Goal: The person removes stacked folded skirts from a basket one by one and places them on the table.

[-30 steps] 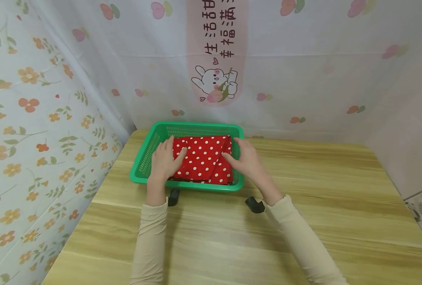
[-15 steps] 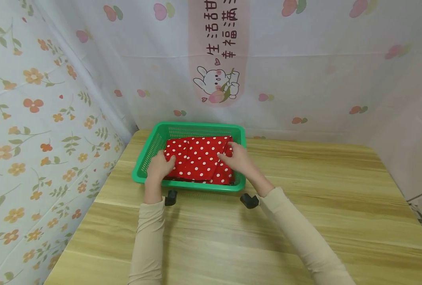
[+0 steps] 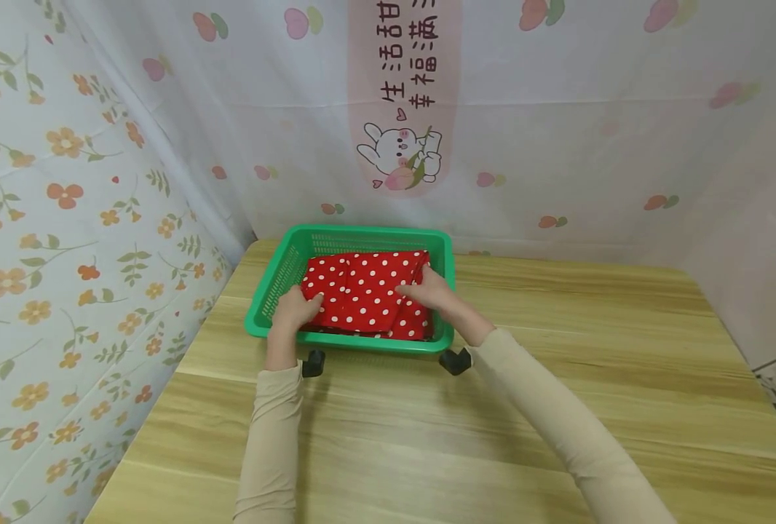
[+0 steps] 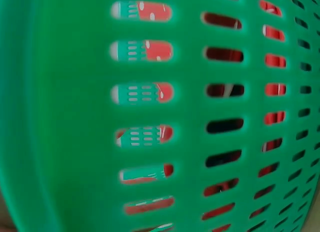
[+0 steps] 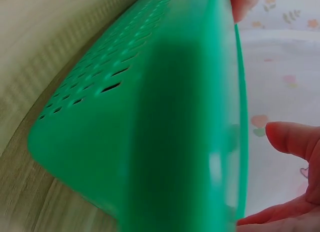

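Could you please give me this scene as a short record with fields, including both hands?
Container: green basket, slotted sides
Contents: red cloth, white-dotted, folded
Left hand: at the cloth's left end, thumb over it; grip unclear
Right hand: at the cloth's right part, thumb over it; grip unclear
Sleeves: cream
Surface: wood-grain table
Backdrop: printed sheet with rabbit drawing

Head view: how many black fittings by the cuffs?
2: a left black fitting beside the left cuff, a right black fitting beside the right cuff. The sleeves could hide more.
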Motion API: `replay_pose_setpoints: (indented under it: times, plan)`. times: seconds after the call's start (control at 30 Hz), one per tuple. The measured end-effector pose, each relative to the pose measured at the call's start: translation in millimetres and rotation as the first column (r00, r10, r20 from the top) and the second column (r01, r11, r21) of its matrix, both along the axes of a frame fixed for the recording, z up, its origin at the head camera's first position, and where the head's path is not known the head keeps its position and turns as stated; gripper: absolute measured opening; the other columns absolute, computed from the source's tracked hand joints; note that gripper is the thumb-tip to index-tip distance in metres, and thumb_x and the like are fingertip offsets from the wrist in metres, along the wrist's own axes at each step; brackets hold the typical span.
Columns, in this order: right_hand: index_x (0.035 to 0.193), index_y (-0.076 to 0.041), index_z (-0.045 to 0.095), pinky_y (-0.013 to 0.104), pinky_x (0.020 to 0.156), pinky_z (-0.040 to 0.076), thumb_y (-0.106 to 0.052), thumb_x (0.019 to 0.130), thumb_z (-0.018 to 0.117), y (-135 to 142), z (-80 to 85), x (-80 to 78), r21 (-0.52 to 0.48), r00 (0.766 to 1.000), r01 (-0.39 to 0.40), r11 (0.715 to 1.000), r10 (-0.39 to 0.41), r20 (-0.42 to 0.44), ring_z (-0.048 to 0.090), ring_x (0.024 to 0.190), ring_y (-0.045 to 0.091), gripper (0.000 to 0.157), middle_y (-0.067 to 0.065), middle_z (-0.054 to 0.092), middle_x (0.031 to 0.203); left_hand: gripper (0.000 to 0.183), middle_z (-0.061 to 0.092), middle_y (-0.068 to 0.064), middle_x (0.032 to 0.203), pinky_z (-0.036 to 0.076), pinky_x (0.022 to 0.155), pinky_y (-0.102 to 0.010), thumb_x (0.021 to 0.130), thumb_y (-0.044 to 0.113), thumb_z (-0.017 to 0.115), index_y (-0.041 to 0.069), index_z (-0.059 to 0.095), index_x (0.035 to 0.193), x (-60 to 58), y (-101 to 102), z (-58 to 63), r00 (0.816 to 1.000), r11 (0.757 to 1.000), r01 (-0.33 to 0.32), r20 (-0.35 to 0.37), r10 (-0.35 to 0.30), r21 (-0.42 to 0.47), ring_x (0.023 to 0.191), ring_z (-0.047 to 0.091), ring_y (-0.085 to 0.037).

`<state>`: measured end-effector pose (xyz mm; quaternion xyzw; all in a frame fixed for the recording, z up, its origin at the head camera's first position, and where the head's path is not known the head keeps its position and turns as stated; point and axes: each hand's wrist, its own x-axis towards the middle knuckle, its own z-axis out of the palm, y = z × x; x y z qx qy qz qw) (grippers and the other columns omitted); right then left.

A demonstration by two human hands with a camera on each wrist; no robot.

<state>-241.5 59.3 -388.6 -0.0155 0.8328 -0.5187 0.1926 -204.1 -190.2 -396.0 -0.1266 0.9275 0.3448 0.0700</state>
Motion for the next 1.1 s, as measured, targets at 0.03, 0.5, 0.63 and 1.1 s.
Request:
replay_pose_setpoints:
  times: [0.03, 0.5, 0.63, 1.1]
  plan:
    - [0.143, -0.002, 0.022, 0.047, 0.094, 0.044, -0.019, 0.086, 0.064, -1, -0.4, -1.3, -0.002, 1.000, 0.011, 1.000, -0.011, 0.008, 0.044, 0.121, 0.032, 0.072, 0.017, 0.043, 0.131, 0.048, 0.054, -0.026, 0.107, 0.046, 0.081, -0.042, 0.093, 0.027, 0.048, -0.011, 0.042, 0.121, -0.6, -1, -0.5, 1.000, 1.000, -0.001, 0.003, 0.001, -0.001, 0.095, 0.054, -0.034]
    - [0.139, -0.004, 0.023, 0.047, 0.095, 0.043, -0.008, 0.087, 0.059, -2, -6.6, -15.2, -0.251, 0.984, 0.109, 0.962, -0.068, 0.167, 0.045, 0.122, 0.034, 0.063, 0.018, 0.041, 0.134, 0.043, 0.052, -0.022, 0.101, 0.045, 0.076, -0.036, 0.091, 0.027, 0.049, -0.008, 0.042, 0.114, -9.5, -12, -1.9, 0.993, 1.000, -0.023, 0.114, 0.022, 0.013, 0.092, 0.052, -0.031]
    - [0.141, -0.004, 0.018, 0.050, 0.095, 0.043, -0.011, 0.088, 0.059, -1, -4.7, -18.2, -0.280, 0.960, 0.175, 0.944, -0.102, 0.260, 0.043, 0.124, 0.034, 0.067, 0.018, 0.036, 0.137, 0.044, 0.052, -0.023, 0.104, 0.046, 0.079, -0.038, 0.091, 0.027, 0.049, -0.009, 0.042, 0.116, -13.0, -14, -4.0, 0.989, 0.999, -0.029, 0.142, 0.027, 0.014, 0.093, 0.051, -0.031]
    - [0.136, 0.001, 0.034, 0.048, 0.093, 0.045, -0.015, 0.091, 0.055, 0, -3.5, -24.3, -0.334, 0.906, 0.260, 0.906, -0.109, 0.409, 0.051, 0.118, 0.033, 0.052, 0.017, 0.048, 0.131, 0.047, 0.052, -0.024, 0.110, 0.049, 0.084, -0.038, 0.091, 0.023, 0.053, -0.013, 0.043, 0.120, -19.0, -17, -5.8, 0.987, 0.986, -0.088, 0.146, 0.067, 0.140, 0.097, 0.054, -0.030]
